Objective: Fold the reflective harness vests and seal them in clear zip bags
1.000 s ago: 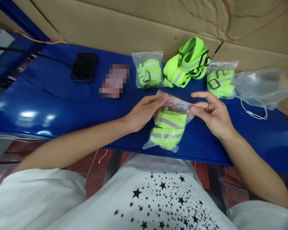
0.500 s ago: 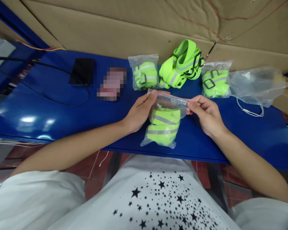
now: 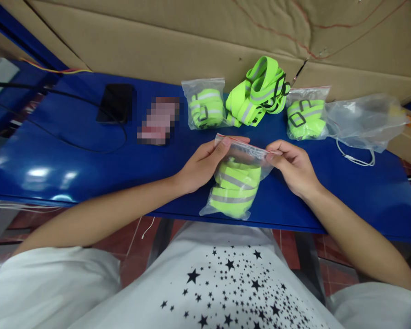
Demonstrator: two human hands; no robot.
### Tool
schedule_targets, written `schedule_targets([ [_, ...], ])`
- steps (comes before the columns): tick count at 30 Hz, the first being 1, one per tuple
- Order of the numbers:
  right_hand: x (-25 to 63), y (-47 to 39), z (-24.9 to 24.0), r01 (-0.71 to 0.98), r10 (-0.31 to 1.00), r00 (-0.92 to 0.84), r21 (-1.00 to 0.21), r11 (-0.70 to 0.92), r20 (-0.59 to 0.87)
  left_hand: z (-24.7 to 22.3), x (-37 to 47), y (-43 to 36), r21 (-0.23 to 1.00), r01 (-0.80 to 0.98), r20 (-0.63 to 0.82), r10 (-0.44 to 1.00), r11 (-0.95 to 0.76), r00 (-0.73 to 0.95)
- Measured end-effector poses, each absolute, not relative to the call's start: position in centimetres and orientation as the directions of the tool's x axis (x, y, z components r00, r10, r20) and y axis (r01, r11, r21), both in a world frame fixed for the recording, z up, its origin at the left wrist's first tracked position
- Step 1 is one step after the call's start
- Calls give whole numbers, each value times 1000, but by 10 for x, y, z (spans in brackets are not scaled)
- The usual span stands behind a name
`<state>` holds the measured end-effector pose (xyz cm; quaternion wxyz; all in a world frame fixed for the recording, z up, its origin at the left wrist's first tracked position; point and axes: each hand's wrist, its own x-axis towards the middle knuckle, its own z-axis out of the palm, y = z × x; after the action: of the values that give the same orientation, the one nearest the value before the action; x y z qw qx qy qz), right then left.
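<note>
A clear zip bag (image 3: 235,187) with a folded neon-green strap with grey stripes inside is held near the table's front edge. My left hand (image 3: 205,164) pinches its upper left corner, thumb on top and fingers behind. At the upper right corner, my right hand (image 3: 292,165) grips the bag's top edge between thumb and fingers. The bag's red-lined top runs between both hands. Behind it lie a bagged green strap (image 3: 206,108), a loose pile of green straps with black buckles (image 3: 256,96) and another bagged strap (image 3: 306,119).
On the blue table (image 3: 150,173) are a black flat object (image 3: 113,104), a blurred-out pinkish item (image 3: 159,121) and a black cable on the left. An empty-looking clear bag (image 3: 366,119) and white cord (image 3: 356,160) lie right. Cardboard (image 3: 178,41) stands behind.
The held bag has moved slightly toward me, its top edge a little lower. My left hand has shifted slightly right and my right thumb lies further over the bag's corner.
</note>
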<state>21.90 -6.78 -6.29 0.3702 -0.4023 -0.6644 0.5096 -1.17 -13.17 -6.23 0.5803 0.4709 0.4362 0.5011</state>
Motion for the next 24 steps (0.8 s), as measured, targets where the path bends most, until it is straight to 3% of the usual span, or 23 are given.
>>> schedule_targets([
  [18, 222, -69, -60, 193, 807, -589, -962, 191, 42, -59, -15, -132, 999, 4, 33, 957, -35, 287],
  [24, 220, -71, -58, 170, 759, -649, -963, 211, 52, -60, -16, -133, 999, -4, 31, 900, -32, 435],
])
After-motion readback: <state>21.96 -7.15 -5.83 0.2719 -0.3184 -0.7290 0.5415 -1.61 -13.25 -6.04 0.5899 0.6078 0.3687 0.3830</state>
